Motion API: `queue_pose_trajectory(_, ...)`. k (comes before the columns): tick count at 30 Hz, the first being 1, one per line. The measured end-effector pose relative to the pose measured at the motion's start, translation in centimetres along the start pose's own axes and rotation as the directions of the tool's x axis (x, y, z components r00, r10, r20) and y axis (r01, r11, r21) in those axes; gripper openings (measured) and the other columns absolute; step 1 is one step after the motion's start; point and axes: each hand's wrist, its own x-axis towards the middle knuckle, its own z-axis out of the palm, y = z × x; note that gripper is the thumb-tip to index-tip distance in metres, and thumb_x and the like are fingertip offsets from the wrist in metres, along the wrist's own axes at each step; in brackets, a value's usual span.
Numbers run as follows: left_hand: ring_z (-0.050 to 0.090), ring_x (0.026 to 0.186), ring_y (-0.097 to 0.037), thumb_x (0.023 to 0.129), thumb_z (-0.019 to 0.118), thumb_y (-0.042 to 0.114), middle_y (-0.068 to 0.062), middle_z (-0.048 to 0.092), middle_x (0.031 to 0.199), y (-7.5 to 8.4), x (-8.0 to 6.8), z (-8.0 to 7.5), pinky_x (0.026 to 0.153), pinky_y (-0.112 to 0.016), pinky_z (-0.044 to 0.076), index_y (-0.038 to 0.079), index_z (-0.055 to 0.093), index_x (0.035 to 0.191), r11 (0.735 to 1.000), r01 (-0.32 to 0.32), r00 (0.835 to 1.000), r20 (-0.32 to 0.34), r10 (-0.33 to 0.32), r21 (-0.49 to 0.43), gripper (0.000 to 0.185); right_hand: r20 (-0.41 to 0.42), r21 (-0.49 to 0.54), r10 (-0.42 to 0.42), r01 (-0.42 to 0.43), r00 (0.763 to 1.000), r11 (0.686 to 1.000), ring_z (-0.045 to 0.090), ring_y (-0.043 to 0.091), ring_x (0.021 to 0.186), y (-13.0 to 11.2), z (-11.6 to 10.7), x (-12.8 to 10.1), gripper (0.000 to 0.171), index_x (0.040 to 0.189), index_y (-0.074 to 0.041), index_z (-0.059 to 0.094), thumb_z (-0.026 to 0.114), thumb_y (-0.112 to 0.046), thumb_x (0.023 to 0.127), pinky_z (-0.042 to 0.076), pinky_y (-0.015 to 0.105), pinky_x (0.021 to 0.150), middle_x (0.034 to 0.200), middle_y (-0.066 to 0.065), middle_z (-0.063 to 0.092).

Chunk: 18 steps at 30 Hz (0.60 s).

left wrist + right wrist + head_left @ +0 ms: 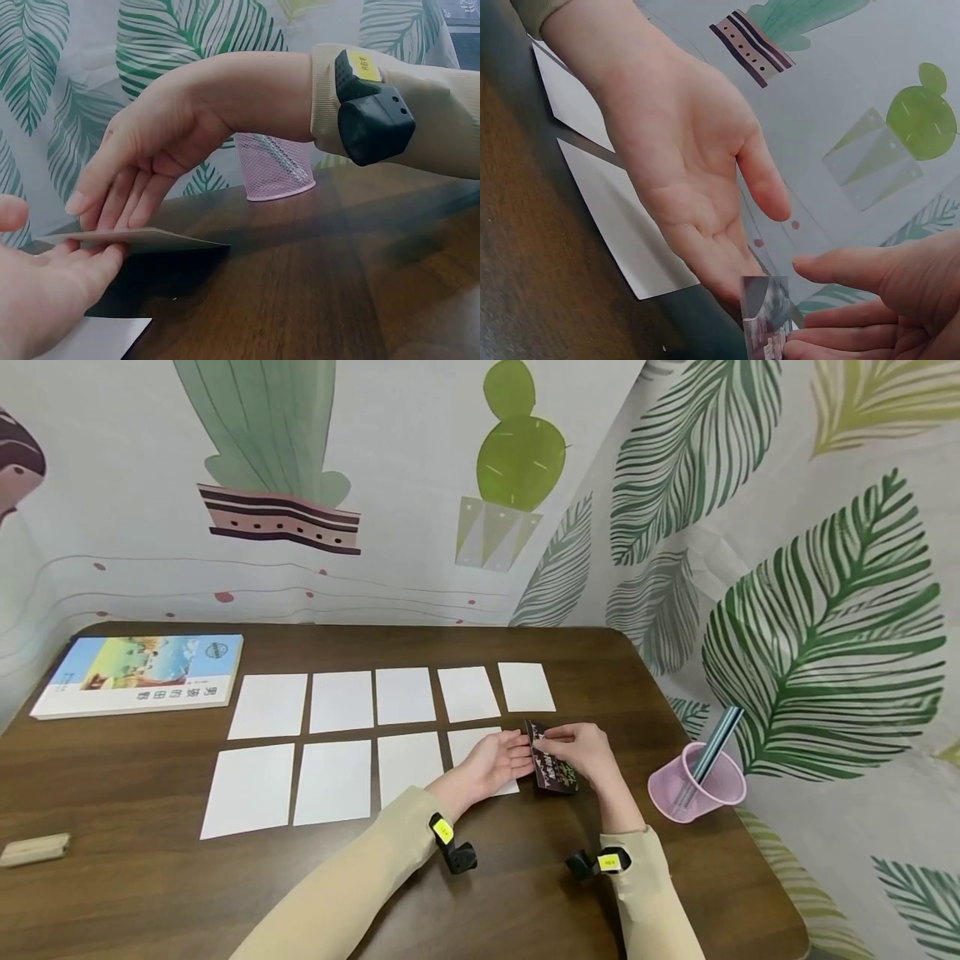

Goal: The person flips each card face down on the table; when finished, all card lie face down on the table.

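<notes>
Left hand: my left hand [497,763] lies palm up with the fingers straight and slightly apart, their tips under the edge of the dark card [551,758]; the wrist view shows the card resting on those fingertips [90,259].
Right hand: my right hand [581,750] holds the same card from the other side, thumb on top and fingers [124,196] beneath, pinching it lightly.
Dark card: it sits between my two hands, just above the table [525,877], near the right end of the lower row; its printed face is up, and I cannot read the print.
White cards: nine blank white cards [341,702] lie face down in two rows, five behind and four in front; the last one in the front row [480,752] is partly under my left hand.
Book: a book [142,674] lies flat at the far left corner, just beside the back row.
Cup: a pink mesh cup [697,789] stands to the right of my right hand, with a striped stick [716,745] leaning in it.
Block: a small pale block [33,849] lies at the left edge, well apart from the cards.
</notes>
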Motion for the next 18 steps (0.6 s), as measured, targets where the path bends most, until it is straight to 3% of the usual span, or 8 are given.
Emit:
queue_pose_trajectory(9, 0.024, 0.146, -0.043, 0.107, 0.027, 0.020, -0.036, 0.024, 0.153, 0.5, 0.4, 0.8, 0.122, -0.047, 0.023, -0.016, 0.020, 0.148, 0.999, -0.008, 0.997, 0.076, 0.011, -0.043, 0.055, -0.057, -0.050, -0.042, 0.039, 0.997, 0.998, 0.069, 0.032, 0.103, -0.2, -1.0, -0.3, 0.043, 0.109, 0.001, 0.073, 0.079, -0.032, 0.082, 0.057, 0.043, 0.087, 0.105, 0.020, 0.073)
queue_pose_trajectory(18, 0.029, 0.144, -0.043, 0.107, 0.027, 0.020, -0.035, 0.030, 0.151, 1.6, -0.6, 1.7, 0.121, -0.046, 0.026, -0.014, 0.026, 0.147, 0.998, -0.063, 0.993, 0.099, 0.062, 0.000, 0.052, -0.111, -0.079, -0.118, 0.109, 0.987, 0.991, 0.070, 0.032, 0.103, -1.5, -1.7, -1.0, 0.042, 0.108, 0.000, 0.074, 0.082, -0.029, 0.079, 0.059, 0.042, 0.084, 0.103, 0.018, 0.074)
